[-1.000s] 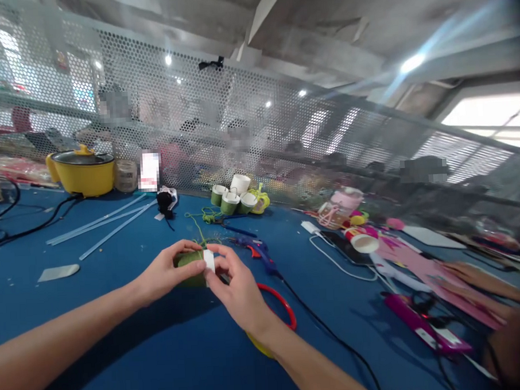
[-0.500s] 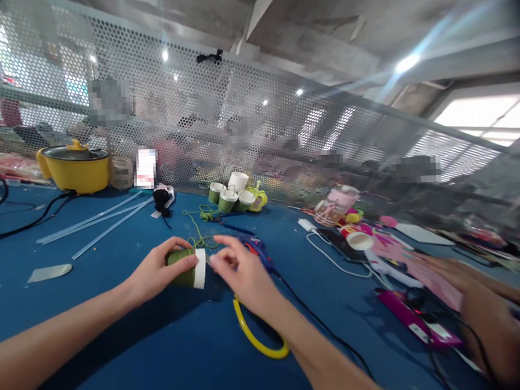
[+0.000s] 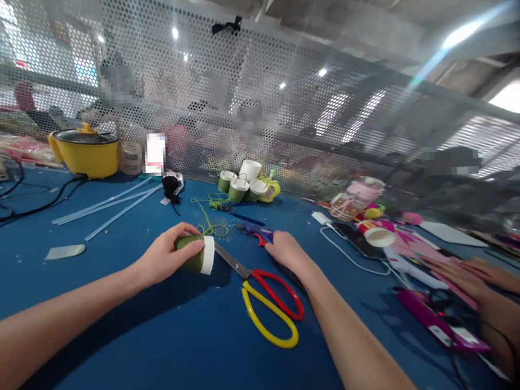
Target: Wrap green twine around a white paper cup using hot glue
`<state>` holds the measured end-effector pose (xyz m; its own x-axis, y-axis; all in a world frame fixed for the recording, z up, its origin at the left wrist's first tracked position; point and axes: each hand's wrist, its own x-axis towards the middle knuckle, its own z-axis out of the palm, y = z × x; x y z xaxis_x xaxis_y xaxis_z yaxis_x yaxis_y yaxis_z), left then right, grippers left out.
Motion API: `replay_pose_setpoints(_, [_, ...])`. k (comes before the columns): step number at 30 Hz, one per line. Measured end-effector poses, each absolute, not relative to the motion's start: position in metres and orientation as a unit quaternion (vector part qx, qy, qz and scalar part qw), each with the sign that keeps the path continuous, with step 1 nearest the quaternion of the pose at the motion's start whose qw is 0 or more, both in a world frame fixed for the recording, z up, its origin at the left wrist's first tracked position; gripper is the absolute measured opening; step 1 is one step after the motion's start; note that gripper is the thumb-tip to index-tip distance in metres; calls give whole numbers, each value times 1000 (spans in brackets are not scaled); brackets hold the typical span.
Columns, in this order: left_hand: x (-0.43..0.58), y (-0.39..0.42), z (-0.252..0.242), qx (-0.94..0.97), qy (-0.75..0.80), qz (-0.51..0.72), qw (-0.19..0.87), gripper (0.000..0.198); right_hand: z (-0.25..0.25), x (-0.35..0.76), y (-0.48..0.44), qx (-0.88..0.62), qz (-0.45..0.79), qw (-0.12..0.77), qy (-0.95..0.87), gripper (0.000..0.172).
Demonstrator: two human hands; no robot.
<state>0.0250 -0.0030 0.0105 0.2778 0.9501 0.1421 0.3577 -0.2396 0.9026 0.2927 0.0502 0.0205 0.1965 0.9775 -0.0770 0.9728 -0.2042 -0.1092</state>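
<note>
My left hand (image 3: 170, 252) is wrapped round a paper cup (image 3: 208, 255) lying on its side. Green yarn (image 3: 189, 261) covers most of the cup, and a white band shows at its right end. A loose green strand (image 3: 215, 228) runs behind it. To the right, my right hand (image 3: 287, 251) is closed on the rear of a blue glue gun (image 3: 262, 235) with a red trigger, its nozzle pointing left. Scissors (image 3: 245, 272) with one red and one yellow handle lie between my hands, their blade tips close to the cup.
Several yarn-wrapped cups (image 3: 238, 190) stand at the mesh screen (image 3: 188, 123). Clear strips (image 3: 109, 206), black yarn (image 3: 170, 187) and a yellow pot (image 3: 90, 156) are left. On the right are a phone (image 3: 359, 240), a purple power strip (image 3: 440, 322) and another person's hands (image 3: 455, 275).
My right hand has moved away from the cup and closed on the glue gun, uncovering the scissors. My left hand still holds the cup. The camera view has shifted slightly.
</note>
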Motion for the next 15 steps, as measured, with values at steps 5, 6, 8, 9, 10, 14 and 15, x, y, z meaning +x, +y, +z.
replay_pose_setpoints(5, [24, -4, 12, 703, 476, 368, 379, 34, 19, 300, 49, -778, 90, 61, -619, 4])
replay_pose_setpoints(6, [24, -4, 12, 705, 476, 365, 378, 34, 20, 301, 48, -778, 95, 83, -616, 3])
replay_pose_setpoints(8, [24, -4, 13, 708, 479, 358, 376, 34, 23, 301, 44, -775, 113, 135, -607, 5])
replay_pose_setpoints(9, [24, -4, 12, 711, 480, 355, 372, 34, 25, 300, 42, -770, 127, 164, -603, 7])
replay_pose_setpoints(10, [23, -3, 12, 713, 483, 351, 367, 34, 29, 299, 38, -761, 145, 193, -602, 11])
replay_pose_setpoints(14, [21, -1, 11, 727, 495, 336, 338, 33, 45, 288, 18, -696, 239, 277, -618, 14])
replay_pose_setpoints(15, [21, 0, 10, 731, 498, 331, 328, 33, 49, 284, 11, -671, 277, 290, -624, 11])
